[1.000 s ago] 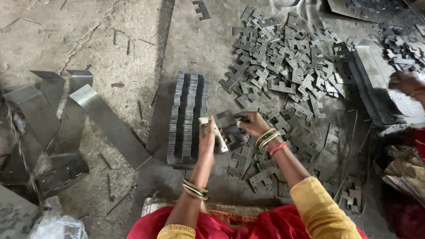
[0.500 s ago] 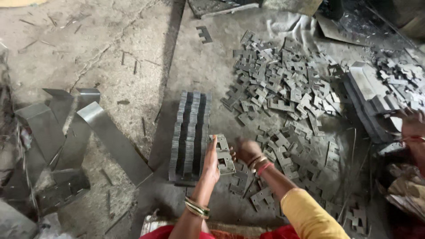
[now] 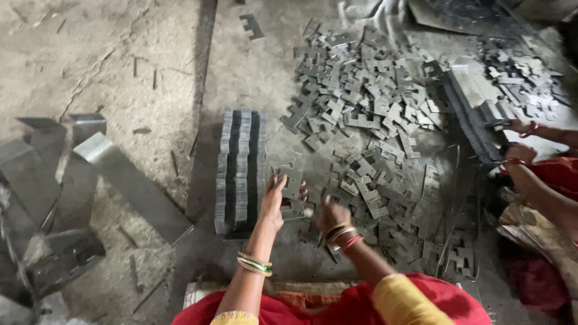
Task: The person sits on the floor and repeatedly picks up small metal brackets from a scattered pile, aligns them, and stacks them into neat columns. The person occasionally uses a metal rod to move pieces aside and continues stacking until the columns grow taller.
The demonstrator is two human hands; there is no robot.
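The left hand (image 3: pixel 274 201) grips a notched metal plate (image 3: pixel 293 174) just right of the stacked plates (image 3: pixel 241 168), while the right hand (image 3: pixel 331 215) curls loosely over loose plates (image 3: pixel 367 186), grip unclear.

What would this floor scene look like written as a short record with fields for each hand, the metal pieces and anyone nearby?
Left hand: left hand holds a flat grey notched metal plate upright beside the stack.
Right hand: right hand is down among the loose pieces; its grip is blurred.
Stack: neat rows of grey metal plates standing on edge, left of the hands.
Loose pile: scattered grey stamped metal pieces on the concrete floor.
Left side: bent grey sheet-metal strips.
Nearby: another person's hands at right edge.
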